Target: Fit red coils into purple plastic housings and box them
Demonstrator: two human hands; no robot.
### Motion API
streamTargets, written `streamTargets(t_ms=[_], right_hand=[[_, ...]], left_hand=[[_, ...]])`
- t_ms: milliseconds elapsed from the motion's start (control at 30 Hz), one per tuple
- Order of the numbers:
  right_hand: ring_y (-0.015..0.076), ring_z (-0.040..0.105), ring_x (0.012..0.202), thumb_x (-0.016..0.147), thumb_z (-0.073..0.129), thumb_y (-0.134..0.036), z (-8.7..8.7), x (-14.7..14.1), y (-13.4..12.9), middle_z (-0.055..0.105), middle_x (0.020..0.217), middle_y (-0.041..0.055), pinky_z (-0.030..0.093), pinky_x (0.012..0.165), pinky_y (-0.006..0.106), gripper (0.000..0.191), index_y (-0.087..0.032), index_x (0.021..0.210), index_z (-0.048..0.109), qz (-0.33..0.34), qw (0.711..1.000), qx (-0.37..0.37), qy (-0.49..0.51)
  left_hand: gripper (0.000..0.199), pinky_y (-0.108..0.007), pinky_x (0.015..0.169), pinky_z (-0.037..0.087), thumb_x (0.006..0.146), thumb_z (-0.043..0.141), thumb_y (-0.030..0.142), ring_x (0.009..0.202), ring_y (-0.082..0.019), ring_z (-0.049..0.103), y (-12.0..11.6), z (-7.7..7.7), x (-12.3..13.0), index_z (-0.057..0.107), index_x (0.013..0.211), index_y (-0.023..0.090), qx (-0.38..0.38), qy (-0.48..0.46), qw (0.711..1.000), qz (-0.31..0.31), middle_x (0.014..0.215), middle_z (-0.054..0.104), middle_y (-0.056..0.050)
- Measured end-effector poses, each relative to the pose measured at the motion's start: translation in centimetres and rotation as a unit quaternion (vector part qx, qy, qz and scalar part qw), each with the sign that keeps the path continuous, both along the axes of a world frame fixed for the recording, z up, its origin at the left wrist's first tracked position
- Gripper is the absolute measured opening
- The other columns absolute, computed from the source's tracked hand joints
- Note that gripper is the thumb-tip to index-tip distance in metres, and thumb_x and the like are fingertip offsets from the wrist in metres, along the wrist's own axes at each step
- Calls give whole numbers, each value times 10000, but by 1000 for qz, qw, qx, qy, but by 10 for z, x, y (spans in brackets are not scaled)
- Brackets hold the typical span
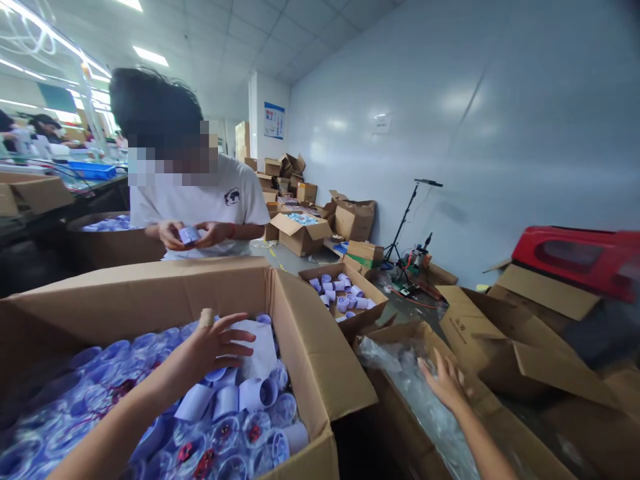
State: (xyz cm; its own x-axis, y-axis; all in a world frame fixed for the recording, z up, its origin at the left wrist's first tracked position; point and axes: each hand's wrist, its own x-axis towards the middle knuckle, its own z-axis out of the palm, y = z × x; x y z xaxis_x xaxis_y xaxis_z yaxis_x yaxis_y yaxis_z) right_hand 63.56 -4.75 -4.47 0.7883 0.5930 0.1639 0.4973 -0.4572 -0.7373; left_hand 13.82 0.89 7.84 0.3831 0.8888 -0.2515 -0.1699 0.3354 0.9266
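My left hand [220, 343] hovers over a large cardboard box [300, 340], its fingers spread and nothing in them. Inside that box lie many lavender plastic cups [257, 393], some with clear plastic around them and red parts [205, 460] showing inside. A white sheet [260, 350] rests on the cups just beyond my left fingers. My right hand [445, 380], fingers apart, is over a second cardboard box [480, 407] on the right. Crumpled clear plastic bags [425, 400] fill this box, close beneath the hand; whether the hand touches them I cannot tell.
Across the large box a co-worker [195, 200] holds a lavender cup [189, 235] in both hands. A shallow box [310, 273] of lavender cups sits ahead. Open cartons [490, 327] and a red object [575, 260] stand at right, near a black tripod stand [403, 220].
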Motion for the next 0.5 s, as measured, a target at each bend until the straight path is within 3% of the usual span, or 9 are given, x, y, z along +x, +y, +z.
streamTargets(t_ms=[33, 100, 167, 233, 367, 433, 500], right_hand=[[428, 410, 1248, 600, 483, -669, -15, 6, -2, 498, 1331, 195, 340, 975, 570, 747, -179, 1157, 570, 14, 1000, -16, 18], [366, 543, 1142, 646, 408, -695, -39, -1, 6, 445, 1382, 202, 444, 921, 469, 864, -140, 1307, 445, 55, 992, 6, 111], [289, 671, 913, 698, 328, -723, -52, -28, 25, 442, 1395, 174, 532, 760, 400, 893, -188, 1412, 283, 99, 968, 37, 229], [239, 694, 787, 724, 312, -725, -60, -60, 47, 452, 1397, 140, 548, 674, 373, 870, -249, 1441, 194, 139, 950, 40, 278], [290, 656, 956, 648, 452, -694, -65, -95, 78, 625, 1187, 159, 516, 807, 387, 854, -159, 1313, 429, 152, 965, 7, 214], [338, 621, 1024, 628, 440, -697, -66, -86, 81, 674, 1060, 187, 478, 880, 420, 786, -125, 1154, 558, 136, 971, 11, 198], [377, 631, 977, 655, 364, -702, -67, -61, 74, 695, 954, 203, 475, 863, 469, 707, -142, 998, 626, 107, 980, 12, 168]], left_hand=[[801, -411, 783, 451, 724, 396, 760, 889, -304, 630, -1, 1, 1, 445, 1279, 185, -2, 10, 1000, -2, 953, 679, -120], [798, -390, 740, 457, 714, 401, 770, 837, -288, 635, 0, -1, 1, 461, 1258, 189, -5, 31, 999, -2, 912, 680, -106], [796, -378, 710, 459, 700, 413, 779, 798, -274, 635, 2, -5, -2, 479, 1236, 194, -8, 50, 999, 7, 897, 677, -99], [811, -371, 682, 460, 679, 416, 797, 763, -267, 633, 5, -11, -8, 491, 1215, 193, -16, 68, 997, 25, 876, 673, -93], [834, -368, 659, 459, 663, 406, 816, 754, -268, 636, 7, -17, -17, 487, 1207, 189, -20, 95, 994, 57, 860, 670, -91], [825, -367, 664, 458, 660, 424, 810, 758, -265, 634, 7, -19, -20, 491, 1199, 189, -5, 98, 993, 60, 866, 667, -90], [809, -368, 673, 456, 660, 442, 801, 755, -257, 628, 7, -20, -21, 499, 1185, 187, 12, 102, 993, 55, 872, 660, -89]])
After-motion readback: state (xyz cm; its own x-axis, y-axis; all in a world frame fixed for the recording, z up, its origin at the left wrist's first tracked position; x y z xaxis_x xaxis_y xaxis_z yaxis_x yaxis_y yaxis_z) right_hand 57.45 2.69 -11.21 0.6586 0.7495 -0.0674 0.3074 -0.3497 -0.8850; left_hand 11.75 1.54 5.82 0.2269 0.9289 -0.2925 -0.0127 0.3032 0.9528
